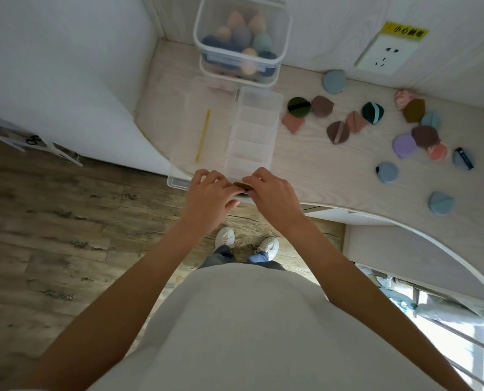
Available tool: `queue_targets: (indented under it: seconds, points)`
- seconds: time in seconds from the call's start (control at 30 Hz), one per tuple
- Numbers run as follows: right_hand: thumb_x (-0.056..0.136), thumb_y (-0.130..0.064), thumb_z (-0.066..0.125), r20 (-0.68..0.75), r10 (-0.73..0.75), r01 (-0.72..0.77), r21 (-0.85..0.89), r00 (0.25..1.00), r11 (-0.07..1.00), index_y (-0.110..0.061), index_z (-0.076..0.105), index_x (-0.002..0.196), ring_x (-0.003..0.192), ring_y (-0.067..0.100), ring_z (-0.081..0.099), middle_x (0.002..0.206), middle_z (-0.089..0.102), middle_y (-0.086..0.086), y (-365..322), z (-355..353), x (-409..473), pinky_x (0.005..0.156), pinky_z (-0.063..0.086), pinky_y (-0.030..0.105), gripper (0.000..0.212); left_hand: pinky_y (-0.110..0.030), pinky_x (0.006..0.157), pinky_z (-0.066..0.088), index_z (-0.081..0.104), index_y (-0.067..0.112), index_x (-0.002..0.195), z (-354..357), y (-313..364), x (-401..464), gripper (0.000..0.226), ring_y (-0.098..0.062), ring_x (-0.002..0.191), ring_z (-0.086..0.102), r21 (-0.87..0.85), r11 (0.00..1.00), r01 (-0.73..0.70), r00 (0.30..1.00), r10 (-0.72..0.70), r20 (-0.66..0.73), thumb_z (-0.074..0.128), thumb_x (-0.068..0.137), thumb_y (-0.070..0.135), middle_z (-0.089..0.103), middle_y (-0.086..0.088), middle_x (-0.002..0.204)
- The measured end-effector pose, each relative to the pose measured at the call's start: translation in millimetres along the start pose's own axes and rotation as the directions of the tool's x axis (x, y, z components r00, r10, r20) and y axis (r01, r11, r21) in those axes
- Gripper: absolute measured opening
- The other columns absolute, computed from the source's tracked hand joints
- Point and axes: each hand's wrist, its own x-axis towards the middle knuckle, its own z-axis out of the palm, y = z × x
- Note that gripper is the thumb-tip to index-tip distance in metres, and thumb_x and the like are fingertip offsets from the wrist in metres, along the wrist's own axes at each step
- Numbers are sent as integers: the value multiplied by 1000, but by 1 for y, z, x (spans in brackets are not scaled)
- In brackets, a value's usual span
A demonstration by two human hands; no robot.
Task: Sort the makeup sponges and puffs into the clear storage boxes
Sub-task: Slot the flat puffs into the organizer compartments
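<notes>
A long clear divided box (pixel 256 128) lies open on the pale wooden counter, its lid (pixel 204 108) folded out to the left. At its near end my left hand (pixel 209 193) and my right hand (pixel 271 193) together pinch a dark olive puff (pixel 243 185) over the nearest compartment. Several loose puffs lie to the right, among them a dark green puff (pixel 299 106), a brown puff (pixel 338 132), a purple puff (pixel 403 145) and a blue puff (pixel 387 172). Two stacked clear tubs (pixel 240 40) at the back hold egg-shaped sponges.
A yellow stick (pixel 203 135) lies on the open lid. A wall socket (pixel 387 56) with a yellow warning label sits at the back right. The counter edge curves away to the right. Wooden floor and my white shoes (pixel 225 237) are below.
</notes>
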Motion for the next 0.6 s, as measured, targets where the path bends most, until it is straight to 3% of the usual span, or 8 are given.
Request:
queue_targets:
  seconds: [0.07,0.17,0.23,0.43,0.6]
  points:
    - [74,1,71,-4,8,-9,-24,1000,1000,-11,69,88,58,20,60,86,63,5,1,-2,-1,50,45,25,18,-37,90,29,71,25,101,0,-1,0,32,-22,90,61,-1,1000,-11,1000,11,1,78,70,28,72,3,88]
    - [59,-4,80,-53,-34,22,-202,998,979,-19,69,63,59,14,52,65,59,-5,-5,0,6,49,38,19,19,-37,90,29,71,24,100,0,-2,0,30,-22,89,62,-2,1000,-28,1000,28,-5,78,71,28,72,3,89]
    - [58,-6,80,-57,-60,45,-245,997,969,-21,70,60,62,15,49,61,56,-6,-8,3,11,53,38,21,18,-37,91,30,71,23,98,1,-3,-1,29,-21,89,62,0,999,-40,999,40,-32,77,71,29,72,3,88]
    - [65,-12,81,-157,43,-45,-9,987,999,-22,76,72,64,25,54,71,62,2,2,0,3,57,46,27,13,-39,97,30,71,19,99,4,-8,-7,28,-19,92,61,-8,999,-53,992,51,-118,55,84,37,72,3,92]
    - [67,-14,81,-239,102,-100,20,966,995,-23,76,76,64,22,54,73,61,1,-2,5,0,58,44,26,14,-46,102,32,72,17,94,4,-20,-6,28,-20,98,58,-45,997,-60,993,55,-105,52,86,35,70,4,98]
